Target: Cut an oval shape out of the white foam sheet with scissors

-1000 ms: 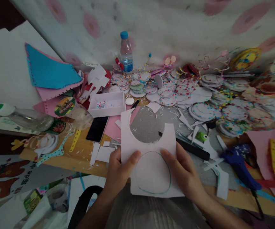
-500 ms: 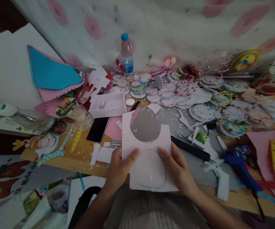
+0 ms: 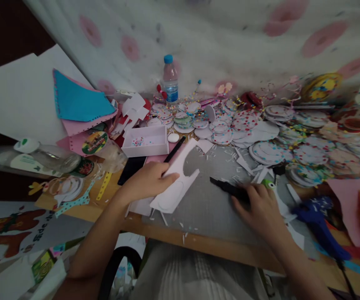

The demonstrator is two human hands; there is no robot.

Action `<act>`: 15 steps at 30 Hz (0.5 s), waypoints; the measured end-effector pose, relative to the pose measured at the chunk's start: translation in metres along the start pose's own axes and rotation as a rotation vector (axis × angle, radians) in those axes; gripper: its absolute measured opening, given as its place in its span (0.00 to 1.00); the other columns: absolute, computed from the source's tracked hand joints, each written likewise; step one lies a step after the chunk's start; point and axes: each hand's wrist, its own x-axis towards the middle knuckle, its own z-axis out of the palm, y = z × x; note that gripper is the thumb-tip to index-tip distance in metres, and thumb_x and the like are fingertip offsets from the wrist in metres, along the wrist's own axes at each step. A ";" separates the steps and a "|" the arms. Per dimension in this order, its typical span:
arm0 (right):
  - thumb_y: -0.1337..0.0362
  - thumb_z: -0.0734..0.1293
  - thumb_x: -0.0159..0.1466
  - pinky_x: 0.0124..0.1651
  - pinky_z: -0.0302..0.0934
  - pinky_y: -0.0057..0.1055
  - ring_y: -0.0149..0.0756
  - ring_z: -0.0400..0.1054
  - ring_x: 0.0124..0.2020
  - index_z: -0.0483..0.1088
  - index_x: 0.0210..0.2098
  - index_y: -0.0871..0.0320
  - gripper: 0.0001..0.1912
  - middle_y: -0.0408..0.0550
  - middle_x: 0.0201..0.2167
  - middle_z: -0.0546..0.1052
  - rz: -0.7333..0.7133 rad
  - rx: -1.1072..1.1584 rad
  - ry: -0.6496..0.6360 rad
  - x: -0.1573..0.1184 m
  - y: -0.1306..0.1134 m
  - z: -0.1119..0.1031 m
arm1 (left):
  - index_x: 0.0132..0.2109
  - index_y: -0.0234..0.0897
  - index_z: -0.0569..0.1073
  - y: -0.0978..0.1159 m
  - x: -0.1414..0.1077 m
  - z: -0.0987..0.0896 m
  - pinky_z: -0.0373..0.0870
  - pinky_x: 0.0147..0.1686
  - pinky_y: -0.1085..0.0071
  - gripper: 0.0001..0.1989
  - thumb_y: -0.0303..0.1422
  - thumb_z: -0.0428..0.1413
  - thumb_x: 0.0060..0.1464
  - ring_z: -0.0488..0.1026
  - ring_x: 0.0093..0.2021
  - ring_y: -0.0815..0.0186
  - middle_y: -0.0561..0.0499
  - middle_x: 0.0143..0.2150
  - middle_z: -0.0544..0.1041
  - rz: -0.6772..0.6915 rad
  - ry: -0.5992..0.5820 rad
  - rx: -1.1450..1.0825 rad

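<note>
My left hand [image 3: 150, 180] grips the left edge of a white foam sheet [image 3: 175, 189], thumb on top. The sheet is tilted over the grey cutting mat [image 3: 195, 208], with a round cut-out at its upper end and a faint drawn circle lower down. On the right, the fingers of my right hand [image 3: 258, 206] are closed round the handle of a black craft knife [image 3: 226, 186], its tip pointing left toward the sheet. This hand is slightly blurred.
Behind the mat lie stacks of decorated white discs [image 3: 267, 152], a white box [image 3: 145, 141] and a water bottle [image 3: 170, 79]. A blue glue gun [image 3: 322, 227] lies at the right. Plastic bottles [image 3: 51, 156] lie at the left.
My right hand has let go of the sheet, moved right and taken hold of the craft knife. My left hand has shifted left and up, turning the sheet clockwise.
</note>
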 end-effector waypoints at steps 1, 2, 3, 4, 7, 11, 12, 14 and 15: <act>0.56 0.62 0.62 0.42 0.62 0.47 0.53 0.65 0.41 0.68 0.44 0.61 0.16 0.59 0.38 0.71 -0.001 -0.022 -0.027 -0.002 0.001 0.003 | 0.20 0.37 0.69 0.002 0.006 0.002 0.47 0.19 0.75 0.16 0.38 0.57 0.51 0.58 0.19 0.70 0.56 0.17 0.65 0.023 -0.036 0.014; 0.57 0.62 0.62 0.41 0.62 0.46 0.52 0.65 0.41 0.68 0.44 0.61 0.15 0.59 0.38 0.71 0.002 -0.032 -0.047 -0.003 0.001 0.005 | 0.20 0.36 0.70 0.003 0.010 0.004 0.48 0.19 0.75 0.15 0.38 0.57 0.51 0.58 0.19 0.70 0.56 0.17 0.65 0.032 -0.076 0.008; 0.58 0.62 0.63 0.40 0.62 0.45 0.51 0.65 0.41 0.68 0.43 0.61 0.14 0.59 0.38 0.70 0.006 -0.033 -0.057 -0.003 0.001 0.006 | 0.22 0.36 0.71 0.004 0.014 0.007 0.49 0.19 0.76 0.15 0.39 0.56 0.52 0.59 0.20 0.70 0.56 0.18 0.66 0.029 -0.118 -0.020; 0.59 0.61 0.64 0.40 0.62 0.44 0.51 0.65 0.40 0.68 0.43 0.61 0.13 0.59 0.38 0.71 0.006 -0.020 -0.057 -0.003 0.001 0.006 | 0.24 0.35 0.73 0.004 0.017 0.009 0.51 0.19 0.76 0.14 0.39 0.56 0.52 0.61 0.20 0.70 0.55 0.19 0.68 0.013 -0.152 -0.069; 0.59 0.59 0.66 0.40 0.62 0.44 0.50 0.66 0.38 0.66 0.43 0.62 0.13 0.59 0.37 0.71 0.013 0.077 -0.006 -0.004 0.002 0.001 | 0.32 0.33 0.77 0.000 0.017 0.013 0.55 0.20 0.77 0.14 0.41 0.57 0.51 0.64 0.21 0.70 0.52 0.24 0.73 -0.103 -0.174 -0.289; 0.56 0.57 0.67 0.40 0.61 0.44 0.50 0.66 0.38 0.63 0.47 0.61 0.16 0.57 0.37 0.72 0.188 0.316 0.122 -0.011 -0.002 -0.020 | 0.34 0.32 0.78 -0.013 0.006 0.023 0.60 0.21 0.77 0.14 0.40 0.62 0.46 0.69 0.23 0.69 0.50 0.27 0.77 -0.253 -0.044 -0.645; 0.55 0.56 0.67 0.39 0.60 0.42 0.48 0.66 0.37 0.63 0.47 0.59 0.15 0.55 0.36 0.71 0.269 0.417 0.141 -0.013 -0.006 -0.027 | 0.35 0.32 0.79 -0.018 0.002 0.027 0.63 0.23 0.77 0.14 0.39 0.64 0.44 0.70 0.24 0.69 0.49 0.29 0.78 -0.279 0.007 -0.734; 0.54 0.56 0.67 0.36 0.58 0.38 0.43 0.65 0.34 0.64 0.42 0.54 0.13 0.49 0.33 0.70 0.439 0.708 0.109 -0.016 -0.018 -0.038 | 0.37 0.33 0.79 -0.027 -0.007 0.038 0.68 0.27 0.76 0.15 0.37 0.66 0.41 0.73 0.28 0.67 0.48 0.33 0.80 -0.331 0.108 -0.905; 0.53 0.57 0.67 0.34 0.57 0.36 0.40 0.64 0.31 0.64 0.41 0.53 0.12 0.47 0.31 0.69 0.518 0.886 0.067 -0.016 -0.025 -0.041 | 0.39 0.34 0.79 -0.031 -0.011 0.044 0.69 0.29 0.75 0.16 0.36 0.67 0.41 0.75 0.30 0.66 0.47 0.35 0.81 -0.350 0.144 -0.981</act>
